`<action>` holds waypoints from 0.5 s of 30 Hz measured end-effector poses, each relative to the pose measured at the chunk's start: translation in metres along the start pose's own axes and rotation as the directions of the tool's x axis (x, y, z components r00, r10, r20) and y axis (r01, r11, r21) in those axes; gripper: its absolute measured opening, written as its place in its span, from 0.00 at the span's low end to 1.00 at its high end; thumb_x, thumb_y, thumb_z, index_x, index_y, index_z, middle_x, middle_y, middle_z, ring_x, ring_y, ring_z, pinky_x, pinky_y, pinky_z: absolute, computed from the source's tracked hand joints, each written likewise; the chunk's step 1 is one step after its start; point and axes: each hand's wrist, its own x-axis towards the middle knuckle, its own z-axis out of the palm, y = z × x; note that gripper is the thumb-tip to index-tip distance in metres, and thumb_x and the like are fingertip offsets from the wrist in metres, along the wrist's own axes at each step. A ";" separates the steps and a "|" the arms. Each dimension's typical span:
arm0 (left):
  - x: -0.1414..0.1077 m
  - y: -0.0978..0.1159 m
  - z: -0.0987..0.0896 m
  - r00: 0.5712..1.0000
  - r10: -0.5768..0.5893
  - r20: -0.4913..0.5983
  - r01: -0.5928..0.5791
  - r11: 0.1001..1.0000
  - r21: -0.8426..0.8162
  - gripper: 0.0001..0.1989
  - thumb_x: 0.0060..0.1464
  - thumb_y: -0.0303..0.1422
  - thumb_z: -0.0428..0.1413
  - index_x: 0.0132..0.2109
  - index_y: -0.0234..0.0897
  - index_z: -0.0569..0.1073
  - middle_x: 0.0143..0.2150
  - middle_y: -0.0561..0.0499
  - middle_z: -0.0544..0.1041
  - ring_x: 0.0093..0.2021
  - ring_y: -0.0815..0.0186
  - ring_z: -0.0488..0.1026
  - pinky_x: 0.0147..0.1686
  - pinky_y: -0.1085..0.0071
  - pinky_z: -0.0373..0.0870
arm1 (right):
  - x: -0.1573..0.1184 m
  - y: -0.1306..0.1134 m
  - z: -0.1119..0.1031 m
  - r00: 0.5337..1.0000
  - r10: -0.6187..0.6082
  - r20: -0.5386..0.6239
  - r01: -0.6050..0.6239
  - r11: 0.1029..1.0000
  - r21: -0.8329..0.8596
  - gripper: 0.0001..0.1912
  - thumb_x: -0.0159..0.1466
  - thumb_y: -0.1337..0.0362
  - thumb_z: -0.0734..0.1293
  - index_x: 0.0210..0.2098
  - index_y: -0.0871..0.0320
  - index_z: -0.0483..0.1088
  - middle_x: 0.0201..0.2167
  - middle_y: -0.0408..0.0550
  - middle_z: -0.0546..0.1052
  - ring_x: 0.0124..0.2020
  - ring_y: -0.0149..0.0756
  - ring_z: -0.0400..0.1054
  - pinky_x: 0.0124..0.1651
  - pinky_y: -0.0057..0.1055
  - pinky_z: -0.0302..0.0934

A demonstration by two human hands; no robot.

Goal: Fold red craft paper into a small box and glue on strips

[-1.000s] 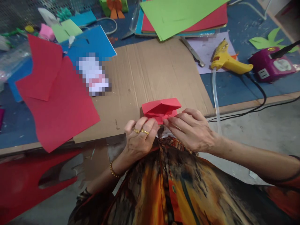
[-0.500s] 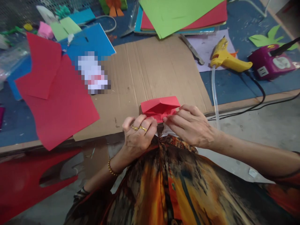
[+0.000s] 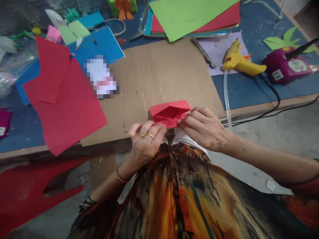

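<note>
A small folded piece of red paper (image 3: 170,109) lies at the front edge of the brown cardboard sheet (image 3: 159,73), its upper flap raised so a dark pocket shows. My left hand (image 3: 147,139), with gold rings on its fingers, pinches the near left edge of the paper. At the right end, my right hand (image 3: 205,129) grips the paper between thumb and curled fingers. The near fold is partly covered by my fingertips.
Large red paper pieces (image 3: 72,113) lie at the left, beside a pixelated item (image 3: 101,78). Green sheets (image 3: 189,16) top a paper stack at the back. A yellow glue gun (image 3: 244,63), a blade tool (image 3: 203,53) and a purple power box (image 3: 286,66) sit at the right.
My right hand has shifted slightly right and up along the folded red paper. The paper's pocket gapes a little wider. My left hand keeps its hold. The view has moved slightly.
</note>
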 end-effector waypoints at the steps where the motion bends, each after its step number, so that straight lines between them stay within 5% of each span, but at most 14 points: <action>1: -0.002 0.000 0.001 1.000 -0.005 -0.004 0.005 1.000 0.008 0.09 0.71 0.27 0.57 0.53 0.38 0.80 0.45 0.49 0.88 0.52 0.62 0.80 0.54 0.59 0.62 | 0.000 0.000 0.000 1.000 -0.008 -0.004 0.008 1.000 -0.008 0.16 0.74 0.72 0.62 0.33 0.59 0.77 0.30 0.48 0.75 0.37 0.38 0.59 0.50 0.36 0.61; 15: -0.005 0.004 0.004 0.995 0.020 -0.100 -0.012 0.997 0.076 0.11 0.71 0.25 0.54 0.51 0.35 0.82 0.43 0.48 0.89 0.48 0.61 0.83 0.51 0.59 0.61 | 0.000 -0.004 0.001 0.996 -0.051 -0.080 0.044 0.996 -0.081 0.15 0.71 0.73 0.65 0.28 0.59 0.75 0.30 0.49 0.74 0.34 0.38 0.58 0.45 0.38 0.59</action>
